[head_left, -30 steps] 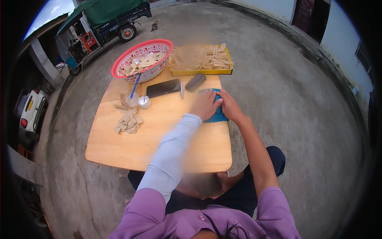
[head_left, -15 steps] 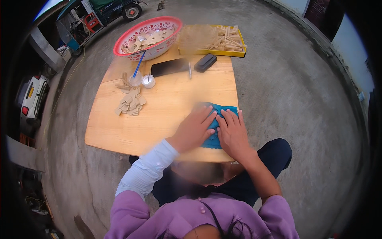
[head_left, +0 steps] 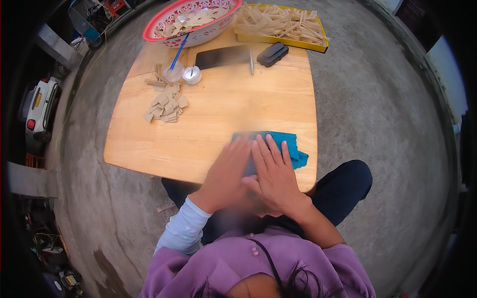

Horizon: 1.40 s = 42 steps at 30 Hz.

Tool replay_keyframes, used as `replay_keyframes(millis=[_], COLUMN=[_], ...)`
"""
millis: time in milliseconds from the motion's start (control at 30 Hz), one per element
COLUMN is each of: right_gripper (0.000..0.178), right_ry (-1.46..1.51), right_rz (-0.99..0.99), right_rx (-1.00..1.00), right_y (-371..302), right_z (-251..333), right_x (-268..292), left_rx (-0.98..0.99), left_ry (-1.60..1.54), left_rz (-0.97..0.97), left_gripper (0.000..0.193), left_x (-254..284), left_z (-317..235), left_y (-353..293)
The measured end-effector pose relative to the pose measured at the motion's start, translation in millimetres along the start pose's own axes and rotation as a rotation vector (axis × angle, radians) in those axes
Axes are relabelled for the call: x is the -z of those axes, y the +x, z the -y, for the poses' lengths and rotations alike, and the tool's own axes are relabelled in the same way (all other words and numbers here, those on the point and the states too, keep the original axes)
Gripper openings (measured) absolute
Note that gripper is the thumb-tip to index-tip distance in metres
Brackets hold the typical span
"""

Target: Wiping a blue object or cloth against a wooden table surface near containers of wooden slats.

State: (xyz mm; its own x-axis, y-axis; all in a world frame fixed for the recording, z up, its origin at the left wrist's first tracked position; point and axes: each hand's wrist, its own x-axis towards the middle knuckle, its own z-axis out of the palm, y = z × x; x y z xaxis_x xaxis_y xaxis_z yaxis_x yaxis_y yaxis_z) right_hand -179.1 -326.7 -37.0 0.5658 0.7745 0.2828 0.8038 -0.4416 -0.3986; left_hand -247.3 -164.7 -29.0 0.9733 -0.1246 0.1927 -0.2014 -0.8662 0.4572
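A teal cloth (head_left: 284, 141) lies folded near the front right of the wooden table (head_left: 149, 149), its right corner rumpled. My right hand (head_left: 272, 174) rests flat over it with the fingers stretched out. Close beside it, my left hand (head_left: 226, 169) lies on the cloth's left part, fingers straight and pointing away from me; a blurred patch of the picture covers their tips. Both palms face down, and neither hand grips anything. The part of the cloth under the hands is hidden.
A pile of small tan pieces (head_left: 166, 105) lies at the left, near a clear cup (head_left: 174, 73) with a blue stick and a round white container (head_left: 192, 75). Farther back are a black phone (head_left: 222, 56), a pen (head_left: 251, 63), a black case (head_left: 273, 54), a red-rimmed basin (head_left: 198, 35) and a yellow tray (head_left: 283, 41).
My hands have drawn closer together and flattened over the cloth, which now lies smoother and spreads farther left. The view has tipped so that the table appears higher.
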Motion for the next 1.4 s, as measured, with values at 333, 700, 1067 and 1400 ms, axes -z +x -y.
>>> replay_keyframes(millis=[333,700,1067,1400], right_gripper=[0.068,0.069,0.067,0.050], right_ry=[-0.227,-0.137,-0.027,-0.049], right_rz=[0.114,0.007,0.136,-0.075], right_rx=[0.088,0.131,0.167,0.185], right_y=[53.4,43.0,2.4,94.6], right_z=[-59.5,-32.0,-10.9,-63.6], right_x=[-2.9,-9.5,4.8,-3.6], left_rx=[0.029,0.075,-0.054,-0.270], left_ry=[0.074,0.195,-0.164,0.084], left_rz=[0.010,-0.116,-0.059,-0.149], left_gripper=[0.062,0.058,0.052,0.041], left_x=[-0.6,-9.3,3.2,-6.5], left_z=[31.7,31.9,-18.8,67.9], left_y=[53.4,21.7,5.7,103.8])
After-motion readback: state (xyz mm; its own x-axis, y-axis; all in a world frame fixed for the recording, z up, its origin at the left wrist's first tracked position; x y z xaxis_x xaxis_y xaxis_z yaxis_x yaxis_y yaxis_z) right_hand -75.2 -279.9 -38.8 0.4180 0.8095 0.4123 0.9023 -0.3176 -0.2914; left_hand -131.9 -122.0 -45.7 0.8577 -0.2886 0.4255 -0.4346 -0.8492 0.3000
